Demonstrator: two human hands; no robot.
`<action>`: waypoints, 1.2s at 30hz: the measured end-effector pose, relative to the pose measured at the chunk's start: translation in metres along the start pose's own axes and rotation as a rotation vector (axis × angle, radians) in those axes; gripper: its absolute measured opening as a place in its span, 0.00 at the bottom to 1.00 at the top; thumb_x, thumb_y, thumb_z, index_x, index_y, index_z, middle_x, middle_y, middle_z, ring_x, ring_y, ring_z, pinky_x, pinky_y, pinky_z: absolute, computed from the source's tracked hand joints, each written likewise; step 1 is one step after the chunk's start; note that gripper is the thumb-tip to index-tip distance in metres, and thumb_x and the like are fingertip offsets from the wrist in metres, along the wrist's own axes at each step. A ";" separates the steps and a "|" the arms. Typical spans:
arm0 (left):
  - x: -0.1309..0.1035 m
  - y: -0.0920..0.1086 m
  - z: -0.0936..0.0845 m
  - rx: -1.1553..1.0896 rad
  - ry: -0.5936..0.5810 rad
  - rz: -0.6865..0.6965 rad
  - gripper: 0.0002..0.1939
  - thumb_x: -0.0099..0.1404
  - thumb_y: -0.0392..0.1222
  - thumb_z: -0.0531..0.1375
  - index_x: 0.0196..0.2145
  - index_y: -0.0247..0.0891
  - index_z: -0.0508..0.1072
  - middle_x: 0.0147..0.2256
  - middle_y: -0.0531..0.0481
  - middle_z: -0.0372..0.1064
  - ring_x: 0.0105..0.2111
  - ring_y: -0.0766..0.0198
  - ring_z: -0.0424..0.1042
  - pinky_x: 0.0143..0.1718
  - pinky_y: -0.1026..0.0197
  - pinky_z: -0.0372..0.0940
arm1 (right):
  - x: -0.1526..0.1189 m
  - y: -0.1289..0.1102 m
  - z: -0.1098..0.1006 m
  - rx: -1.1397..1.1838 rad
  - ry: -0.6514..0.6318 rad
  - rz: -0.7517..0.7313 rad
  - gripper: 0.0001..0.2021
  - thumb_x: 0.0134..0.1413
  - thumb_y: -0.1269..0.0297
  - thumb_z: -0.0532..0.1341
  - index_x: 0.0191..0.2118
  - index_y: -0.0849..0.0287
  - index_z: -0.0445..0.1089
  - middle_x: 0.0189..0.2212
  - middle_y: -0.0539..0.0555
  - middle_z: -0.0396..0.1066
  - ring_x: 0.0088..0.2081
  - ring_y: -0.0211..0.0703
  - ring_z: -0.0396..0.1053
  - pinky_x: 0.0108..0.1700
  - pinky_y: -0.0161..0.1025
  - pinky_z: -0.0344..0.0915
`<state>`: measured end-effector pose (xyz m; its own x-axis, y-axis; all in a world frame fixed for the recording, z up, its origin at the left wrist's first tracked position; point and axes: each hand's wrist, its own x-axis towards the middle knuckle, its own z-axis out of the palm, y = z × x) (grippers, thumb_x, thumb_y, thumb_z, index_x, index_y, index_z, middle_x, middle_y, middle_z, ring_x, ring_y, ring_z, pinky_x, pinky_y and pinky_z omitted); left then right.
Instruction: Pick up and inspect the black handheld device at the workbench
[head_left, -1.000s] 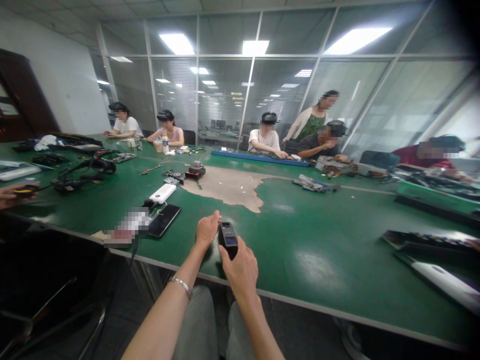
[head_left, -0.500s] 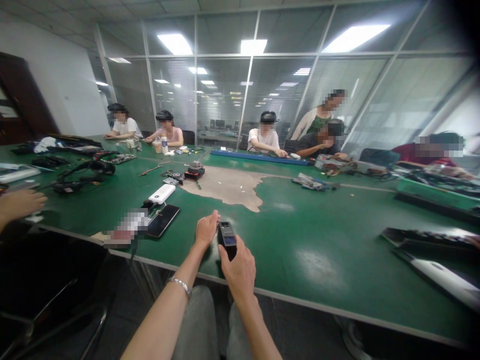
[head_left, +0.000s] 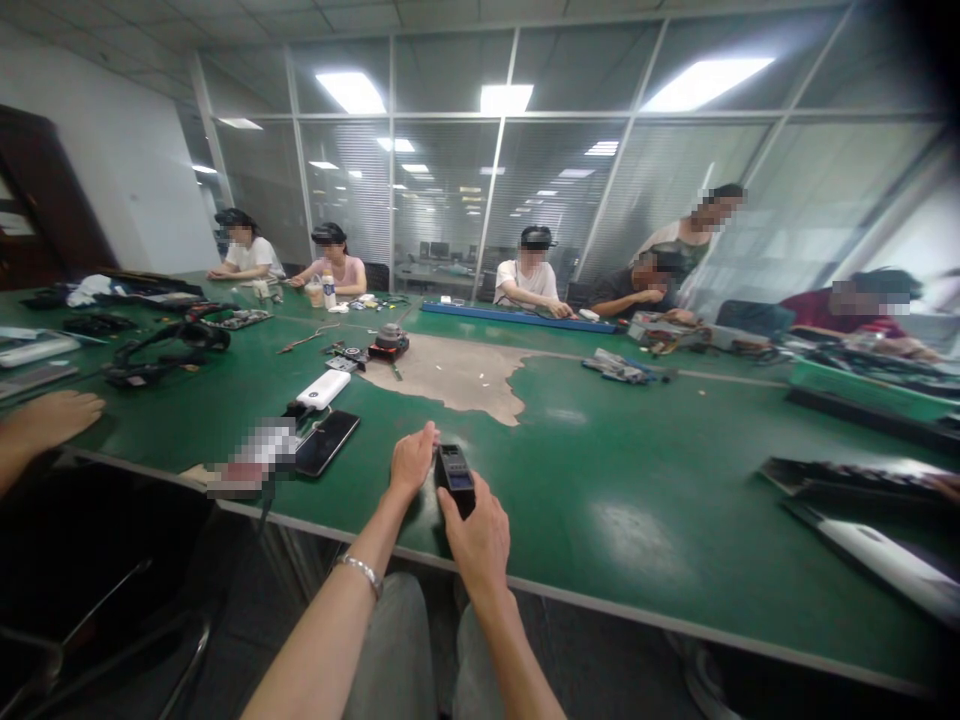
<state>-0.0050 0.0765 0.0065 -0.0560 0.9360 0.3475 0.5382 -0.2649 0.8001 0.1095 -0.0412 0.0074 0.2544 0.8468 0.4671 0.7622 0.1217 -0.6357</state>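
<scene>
A small black box-shaped device (head_left: 455, 466) with a display and a row of small keys or markings on its upper face stands at the table's near edge. My right hand (head_left: 480, 530) is closed around its near end, thumb on the left side and fingers along the right. My left hand (head_left: 412, 466), with a silver bracelet on the wrist, is curled against the device's far left corner; most of its fingers are hidden behind the hand. Left of it lie a black smartphone (head_left: 328, 443) and a white power bank (head_left: 324, 389) with a cable.
The green table (head_left: 585, 470) has a bare tan patch (head_left: 465, 372). A black-and-red round part (head_left: 389, 342), a black headset (head_left: 169, 345), grey gloves (head_left: 619, 366) and a green tray (head_left: 870, 388) lie about. Several people sit opposite; another person's hand (head_left: 56, 415) rests at left.
My hands and the black device stay almost still. Another person's hand at left has moved slightly right and lowered flat onto the table. The standing person at the back has shifted right.
</scene>
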 end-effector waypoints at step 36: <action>-0.015 0.024 -0.012 0.319 0.108 -0.046 0.28 0.70 0.57 0.44 0.29 0.41 0.77 0.29 0.45 0.77 0.36 0.59 0.74 0.37 0.63 0.59 | 0.016 0.065 -0.027 -0.216 0.144 0.070 0.37 0.51 0.48 0.59 0.59 0.72 0.59 0.53 0.69 0.66 0.53 0.58 0.63 0.53 0.46 0.58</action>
<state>-0.0011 0.0535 0.0266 -0.1662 0.9107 0.3781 0.7679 -0.1210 0.6291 0.1788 -0.0339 -0.0099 0.3811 0.7652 0.5189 0.8453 -0.0610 -0.5308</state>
